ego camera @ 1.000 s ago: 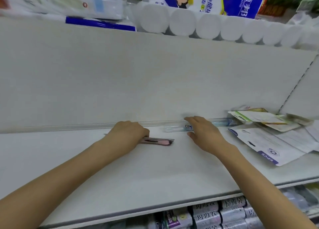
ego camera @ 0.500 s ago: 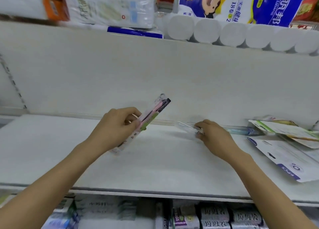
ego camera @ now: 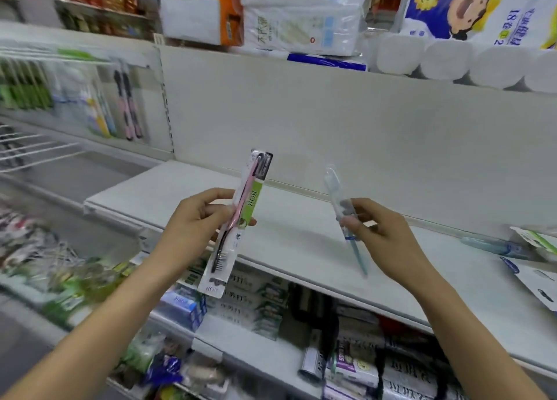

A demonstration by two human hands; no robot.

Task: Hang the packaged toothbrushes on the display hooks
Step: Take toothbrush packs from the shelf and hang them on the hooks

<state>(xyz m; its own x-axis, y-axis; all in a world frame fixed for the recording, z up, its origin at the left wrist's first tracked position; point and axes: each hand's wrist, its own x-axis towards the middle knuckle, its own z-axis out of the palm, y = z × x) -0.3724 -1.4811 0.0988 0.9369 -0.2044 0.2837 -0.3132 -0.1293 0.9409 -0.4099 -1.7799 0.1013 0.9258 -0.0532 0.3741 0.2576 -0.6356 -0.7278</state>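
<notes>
Shop shelf (ego camera: pixel 301 249): two toothbrush packs being carried, not yet hung.
Left hand (ego camera: pixel 196 218) is gripping the pink pack (ego camera: pixel 241 218); right hand (ego camera: pixel 382 237) is pinching the clear pack (ego camera: pixel 343 215). Hooks (ego camera: pixel 39 152) are waiting at far left, some already holding packs; both are still to hang.

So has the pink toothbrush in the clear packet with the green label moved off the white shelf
Yes. The pink toothbrush packet lay flat on the white shelf a second ago; now the left hand holds it nearly upright, lifted above the shelf's front edge.
</notes>
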